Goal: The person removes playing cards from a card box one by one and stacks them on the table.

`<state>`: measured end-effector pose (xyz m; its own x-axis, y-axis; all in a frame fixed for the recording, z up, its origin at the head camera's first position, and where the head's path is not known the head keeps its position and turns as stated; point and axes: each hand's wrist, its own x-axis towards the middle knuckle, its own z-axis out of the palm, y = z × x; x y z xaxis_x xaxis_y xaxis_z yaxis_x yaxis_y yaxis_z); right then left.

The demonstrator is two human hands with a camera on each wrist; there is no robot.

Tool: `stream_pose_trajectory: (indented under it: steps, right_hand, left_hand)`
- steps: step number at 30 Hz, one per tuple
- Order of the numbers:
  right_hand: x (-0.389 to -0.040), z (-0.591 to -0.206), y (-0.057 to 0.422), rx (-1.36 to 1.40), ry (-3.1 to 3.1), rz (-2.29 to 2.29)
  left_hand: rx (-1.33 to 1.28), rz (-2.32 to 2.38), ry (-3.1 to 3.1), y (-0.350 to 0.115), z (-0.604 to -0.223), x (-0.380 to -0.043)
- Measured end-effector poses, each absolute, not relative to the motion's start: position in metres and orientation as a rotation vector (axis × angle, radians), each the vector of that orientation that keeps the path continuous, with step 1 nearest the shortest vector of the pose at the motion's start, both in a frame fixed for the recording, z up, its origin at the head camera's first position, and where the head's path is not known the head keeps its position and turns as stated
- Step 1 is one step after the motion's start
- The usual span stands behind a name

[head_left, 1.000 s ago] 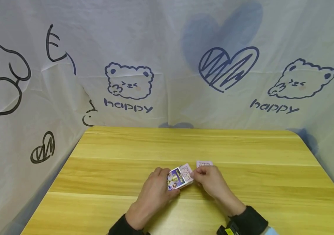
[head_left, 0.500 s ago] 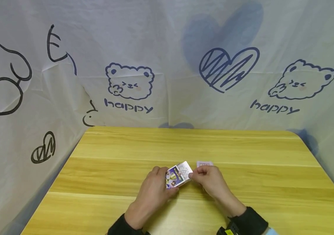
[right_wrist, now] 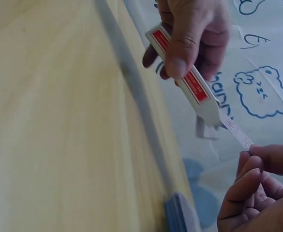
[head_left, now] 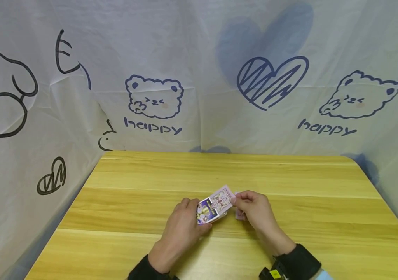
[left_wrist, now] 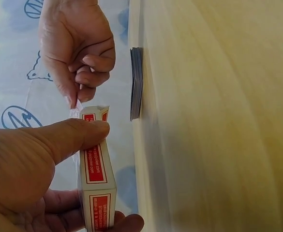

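My left hand (head_left: 183,226) grips a small playing-card box (head_left: 206,212), its thumb along the narrow side with red panels, as the left wrist view shows. The box is raised over the table, and its end flap (right_wrist: 206,129) hangs open. From that end sticks out a playing card (head_left: 223,199) with a pink patterned back, part of it still inside the box. Between thumb and index finger my right hand (head_left: 257,213) pinches the card's outer corner. A stack of playing cards (left_wrist: 137,84) lies on the table below the right hand, which mostly hides it in the head view.
The wooden table (head_left: 132,171) spreads out around both hands. Behind it and at its sides hangs a white cloth (head_left: 216,124) with drawn bears and hearts.
The card now reaches farther out of the box. My right hand has shifted slightly up and to the right with it, while the left hand keeps the box nearly in place.
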<state>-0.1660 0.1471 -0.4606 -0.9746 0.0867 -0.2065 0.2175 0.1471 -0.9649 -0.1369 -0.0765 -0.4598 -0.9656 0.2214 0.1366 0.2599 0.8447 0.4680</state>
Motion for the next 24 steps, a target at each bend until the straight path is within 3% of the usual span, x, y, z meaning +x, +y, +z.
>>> stream_pose_trajectory:
  steps: [10, 24]
  right_hand:
    - [-0.188, -0.446, 0.187, 0.303, 2.392, -1.953]
    - [-0.219, -0.448, 0.24, 0.061, 2.464, -1.465]
  left_hand:
    - [-0.351, -0.732, -2.925, -0.08, -0.459, -0.138]
    - [-0.353, -0.729, -2.95, -0.082, -0.46, -0.139]
